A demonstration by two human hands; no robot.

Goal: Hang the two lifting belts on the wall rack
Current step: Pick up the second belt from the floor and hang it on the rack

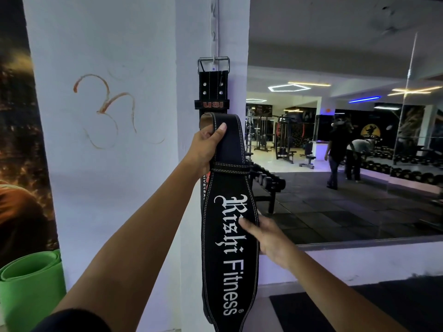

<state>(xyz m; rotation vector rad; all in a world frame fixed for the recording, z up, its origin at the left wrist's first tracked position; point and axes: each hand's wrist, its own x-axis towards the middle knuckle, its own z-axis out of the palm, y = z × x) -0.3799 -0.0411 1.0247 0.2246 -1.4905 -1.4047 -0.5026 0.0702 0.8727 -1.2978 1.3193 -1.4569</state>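
The Rishi Fitness belt (230, 236) hangs lengthwise in front of the USI belt (213, 92), which is already hooked by its buckle on the wall rack (214, 59). Thick stitched leather, probably stiff and weighty. The left hand (206, 146) clamps its folded top, below that buckle; the right hand (266, 238), fingers spread, steadies its middle.

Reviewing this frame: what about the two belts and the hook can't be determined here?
- Rishi Fitness belt, head view: its buckle is not visible; the top is folded in the left hand, the lower end is cut off at the frame bottom.
- USI belt: its lower part is covered by the front belt.
- Hook: too small to make out its shape.
- Right hand: fingertips rest on the belt; any grip is unclear.
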